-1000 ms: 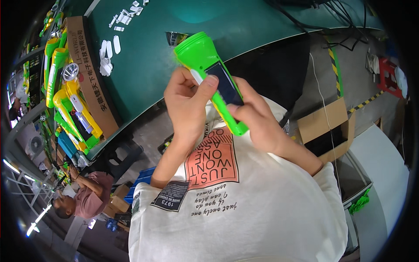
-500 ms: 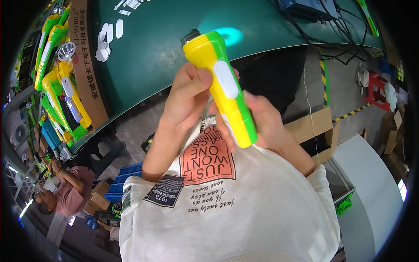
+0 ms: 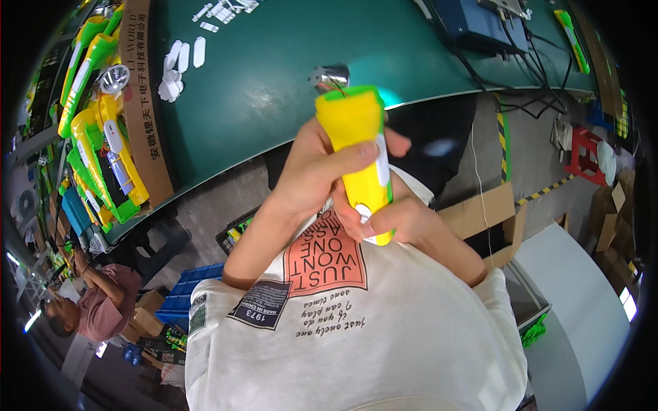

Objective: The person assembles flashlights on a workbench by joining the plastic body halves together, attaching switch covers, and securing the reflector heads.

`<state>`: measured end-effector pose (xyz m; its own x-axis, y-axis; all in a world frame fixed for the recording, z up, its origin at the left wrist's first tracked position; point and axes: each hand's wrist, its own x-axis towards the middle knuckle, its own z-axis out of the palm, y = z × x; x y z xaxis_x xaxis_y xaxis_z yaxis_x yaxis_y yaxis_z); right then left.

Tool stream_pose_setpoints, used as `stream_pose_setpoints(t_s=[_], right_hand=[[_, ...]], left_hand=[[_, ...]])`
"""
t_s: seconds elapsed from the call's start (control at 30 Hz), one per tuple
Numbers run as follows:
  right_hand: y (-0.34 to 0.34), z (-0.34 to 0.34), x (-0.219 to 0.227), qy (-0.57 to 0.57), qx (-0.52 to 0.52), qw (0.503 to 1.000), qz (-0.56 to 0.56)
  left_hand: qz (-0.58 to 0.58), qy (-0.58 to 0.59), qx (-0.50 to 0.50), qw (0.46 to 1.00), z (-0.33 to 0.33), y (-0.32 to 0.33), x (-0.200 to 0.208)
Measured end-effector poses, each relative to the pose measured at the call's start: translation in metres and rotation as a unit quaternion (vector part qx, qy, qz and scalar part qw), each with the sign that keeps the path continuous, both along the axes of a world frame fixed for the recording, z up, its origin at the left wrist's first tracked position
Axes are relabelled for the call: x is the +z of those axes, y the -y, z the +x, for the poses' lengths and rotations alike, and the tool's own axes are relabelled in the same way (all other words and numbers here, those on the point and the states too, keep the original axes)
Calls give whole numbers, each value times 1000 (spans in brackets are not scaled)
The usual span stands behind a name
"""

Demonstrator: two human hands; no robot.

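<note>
Both hands grip a yellow and green flashlight (image 3: 348,129), tilted with its wide head toward the table. My left hand (image 3: 308,164) wraps its upper body, the thumb lying across the yellow side beside a white panel. Around the narrow tail end closes my right hand (image 3: 401,216), its thumb near a white oval part. Just beyond the open-looking head is a silvery reflector cup (image 3: 330,77), joined by a thin dark wire. A bluish-green light patch falls on the table beside the head. The fingers under the body are partly hidden.
On the green table (image 3: 274,82), a cardboard box (image 3: 140,103) holds several flashlight parts at left. Small white pieces (image 3: 181,58) lie beside it. A blue device (image 3: 473,27) with black cables stands at back right. A person (image 3: 103,294) sits at far left.
The flashlight has turned, bringing more of its yellow side up, and its head has dropped nearer me. The reflector cup now shows apart from the head. The right thumb has moved onto the tail.
</note>
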<state>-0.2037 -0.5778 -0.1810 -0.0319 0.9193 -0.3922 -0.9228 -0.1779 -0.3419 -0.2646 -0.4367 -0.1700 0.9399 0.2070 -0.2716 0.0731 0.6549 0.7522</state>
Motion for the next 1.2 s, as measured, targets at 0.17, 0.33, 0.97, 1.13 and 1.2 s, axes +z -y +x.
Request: stream_pose_setpoints(t_s=[0.17, 0.33, 0.97, 1.13, 1.2], right_hand=[[2, 10, 7, 87, 8, 994, -62], [6, 3, 6, 146, 15, 989, -36], [6, -7, -8, -40, 11, 998, 48], [-5, 1, 8, -22, 5, 999, 26], [-8, 3, 17, -21, -2, 1000, 0]], left_hand=[[-12, -29, -32, 999, -2, 5, 0], [33, -34, -56, 997, -1, 7, 5], [32, 61, -52, 996, 0, -8, -11], [64, 29, -27, 997, 0, -12, -5], [52, 64, -24, 996, 0, -12, -4]])
